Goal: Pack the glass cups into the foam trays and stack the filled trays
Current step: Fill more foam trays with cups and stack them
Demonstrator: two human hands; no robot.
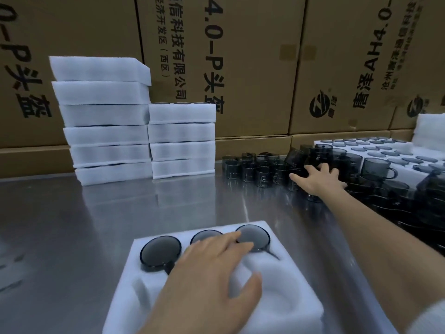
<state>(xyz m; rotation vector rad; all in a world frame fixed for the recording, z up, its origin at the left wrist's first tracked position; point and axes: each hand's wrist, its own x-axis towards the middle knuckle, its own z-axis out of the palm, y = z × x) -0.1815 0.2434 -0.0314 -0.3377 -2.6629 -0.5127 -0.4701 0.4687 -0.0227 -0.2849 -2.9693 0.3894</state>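
Gleaming steel table [72, 225], cardboard boxes [252, 68] behind

Two stacks of foam trays [144, 131], six and four high.

White foam trays [183, 114]; smoky grey cups [263, 175]; brown cartons [252, 68].

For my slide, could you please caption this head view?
Left hand steadies a half-filled foam tray while right hand reaches among loose smoked-glass cups.
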